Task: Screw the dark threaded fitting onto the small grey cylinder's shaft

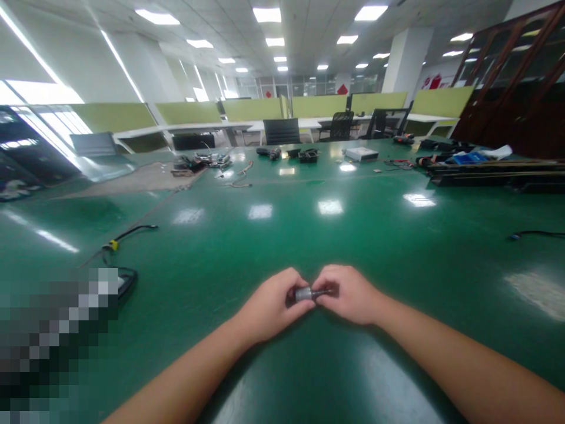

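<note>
Just above the near part of the green table (282, 235), my two hands meet around a small metal piece. My left hand (276, 303) has thumb and fingers closed on a short silver-grey cylinder (303, 294), much like a small motor body, though its exact kind is too small to tell. A thin dark rod (324, 292) runs from the cylinder's right end into the grip of my right hand (351, 294), whose thumb and index finger pinch it. Curled fingers hide the rod's far end. Cylinder and rod lie roughly level, in one line.
To the left is a blurred-out dark object (53, 335), with a black cable (135, 231) beyond it. Electronic parts (207, 160), a white box (361, 153) and long dark bars (489, 174) lie along the far side. Another black cable (538, 234) is at right.
</note>
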A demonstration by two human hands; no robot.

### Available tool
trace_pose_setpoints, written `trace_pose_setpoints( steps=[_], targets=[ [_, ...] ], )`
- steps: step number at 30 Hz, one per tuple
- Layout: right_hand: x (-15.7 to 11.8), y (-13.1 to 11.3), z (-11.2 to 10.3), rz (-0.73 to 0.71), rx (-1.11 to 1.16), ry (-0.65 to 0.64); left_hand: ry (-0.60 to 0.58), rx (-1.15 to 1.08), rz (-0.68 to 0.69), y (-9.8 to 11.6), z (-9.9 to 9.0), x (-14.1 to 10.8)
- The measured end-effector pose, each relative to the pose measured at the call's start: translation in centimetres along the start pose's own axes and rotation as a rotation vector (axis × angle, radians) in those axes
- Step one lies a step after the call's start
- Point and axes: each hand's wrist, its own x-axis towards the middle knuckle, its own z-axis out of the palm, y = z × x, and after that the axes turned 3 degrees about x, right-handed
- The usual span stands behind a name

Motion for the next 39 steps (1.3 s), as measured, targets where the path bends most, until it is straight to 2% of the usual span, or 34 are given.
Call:
trace_pose_setpoints(
  steps=[12, 39],
  targets=[
    [-0.15, -0.45, -0.26, -0.086, -0.061, 0.029, -0.029, 0.029, 0.001, 0.38, -0.3, 0.12],
    [-0.42, -0.61, -0.9, -0.039, -0.079, -0.009, -0.031, 0.032, 0.015, -0.03, -0.3, 0.08]
  ],
)
